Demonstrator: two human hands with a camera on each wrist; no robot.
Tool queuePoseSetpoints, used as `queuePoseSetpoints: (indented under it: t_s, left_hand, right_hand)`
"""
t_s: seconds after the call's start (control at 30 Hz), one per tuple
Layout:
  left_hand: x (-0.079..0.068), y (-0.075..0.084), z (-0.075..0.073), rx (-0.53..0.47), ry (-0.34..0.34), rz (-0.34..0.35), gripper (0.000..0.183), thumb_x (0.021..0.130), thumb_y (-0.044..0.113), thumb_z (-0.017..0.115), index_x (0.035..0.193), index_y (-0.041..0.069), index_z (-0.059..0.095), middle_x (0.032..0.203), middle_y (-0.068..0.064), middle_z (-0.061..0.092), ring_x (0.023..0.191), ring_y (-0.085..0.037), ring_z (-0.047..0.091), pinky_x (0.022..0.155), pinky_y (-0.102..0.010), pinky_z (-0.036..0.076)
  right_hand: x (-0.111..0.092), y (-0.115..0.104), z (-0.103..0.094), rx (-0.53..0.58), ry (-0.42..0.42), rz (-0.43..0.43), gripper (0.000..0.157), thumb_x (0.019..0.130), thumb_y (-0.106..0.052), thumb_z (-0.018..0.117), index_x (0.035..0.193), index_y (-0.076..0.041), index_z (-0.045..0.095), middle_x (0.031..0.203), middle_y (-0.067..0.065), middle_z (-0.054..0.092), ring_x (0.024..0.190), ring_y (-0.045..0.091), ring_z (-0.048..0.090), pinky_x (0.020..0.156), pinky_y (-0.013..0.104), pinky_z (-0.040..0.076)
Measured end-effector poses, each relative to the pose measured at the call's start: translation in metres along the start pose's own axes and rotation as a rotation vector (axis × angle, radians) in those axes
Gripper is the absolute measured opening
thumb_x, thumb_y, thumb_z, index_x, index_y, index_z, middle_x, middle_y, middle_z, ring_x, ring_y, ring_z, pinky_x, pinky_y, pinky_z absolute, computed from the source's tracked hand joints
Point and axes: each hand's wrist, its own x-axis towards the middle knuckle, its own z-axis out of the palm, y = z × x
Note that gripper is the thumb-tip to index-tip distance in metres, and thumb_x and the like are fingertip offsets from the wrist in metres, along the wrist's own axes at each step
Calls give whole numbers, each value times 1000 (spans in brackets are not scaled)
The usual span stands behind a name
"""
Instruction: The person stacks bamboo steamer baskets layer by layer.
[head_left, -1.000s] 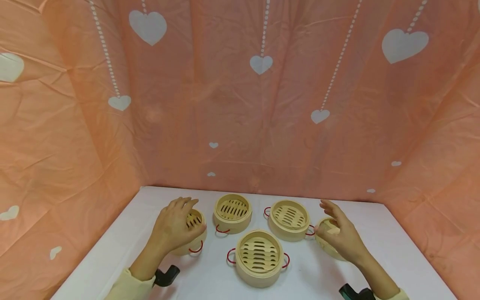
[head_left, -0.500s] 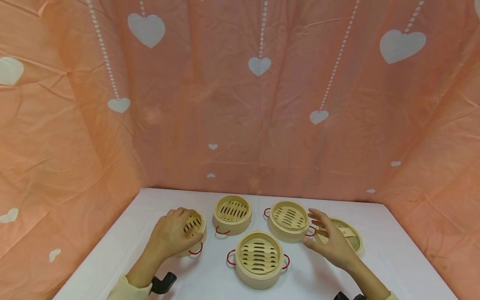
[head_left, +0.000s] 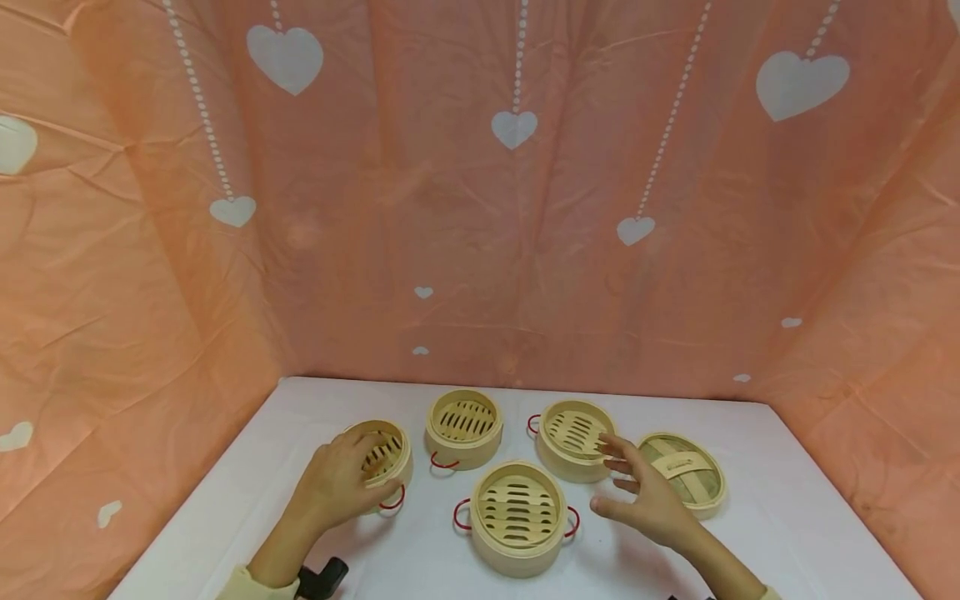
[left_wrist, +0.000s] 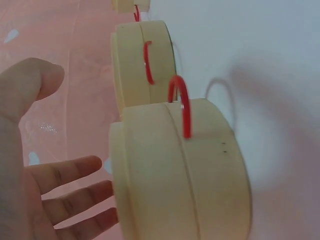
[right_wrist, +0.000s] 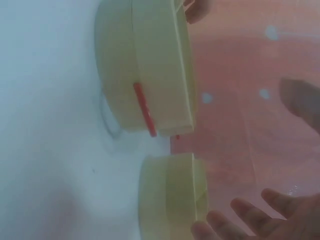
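Several small round bamboo steamer baskets with slotted bases and red handles sit on the white table. My left hand is spread over the near side of the leftmost basket; in the left wrist view its fingertips reach the rim of the steamer basket, though I cannot tell whether they touch. My right hand, fingers loosely extended and holding nothing, hovers by the back right basket and hides its right handle. Just beyond that hand lies a woven lid. Between the hands stands the front middle basket.
A further basket stands at the back, between the left and back right ones. The white table ends at an orange cloth backdrop with white hearts, which also closes both sides.
My right hand has moved left and slightly down, away from the lid, which now shows almost fully. The left hand has lowered a little toward me, uncovering more of the leftmost basket.
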Motion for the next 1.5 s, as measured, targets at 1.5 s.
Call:
queuePoseSetpoints:
  t_s: [1.5]
  left_hand:
    - [-10, -13, 10, 15, -112, -55, 18, 60, 26, 75, 72, 24, 61, 68, 16, 56, 68, -6, 54, 74, -38, 42]
  right_hand:
    - [-11, 21, 36, 219, -210, 75, 93, 74, -14, 82, 147, 1, 25, 143, 37, 33, 125, 52, 44, 96, 39, 49]
